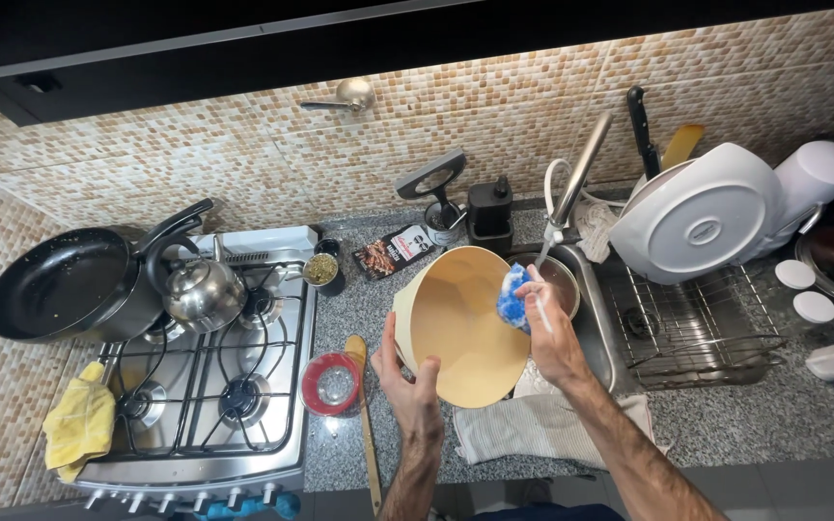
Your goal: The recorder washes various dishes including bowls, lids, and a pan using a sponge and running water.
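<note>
Gripping from the near side, the left hand (415,384) clamps the rim of the cream bowl (465,323), tilted with its opening facing the person, over the worktop (726,425) edge just left of the sink (596,328). To its right, the right hand (550,333) pinches a blue sponge (513,297) against the bowl's inner wall.

The stove (214,386) lies left on the surface (774,415), the sink (586,318) right of it, the dish rack (697,328) further right, the bowl (460,323) between.
</note>
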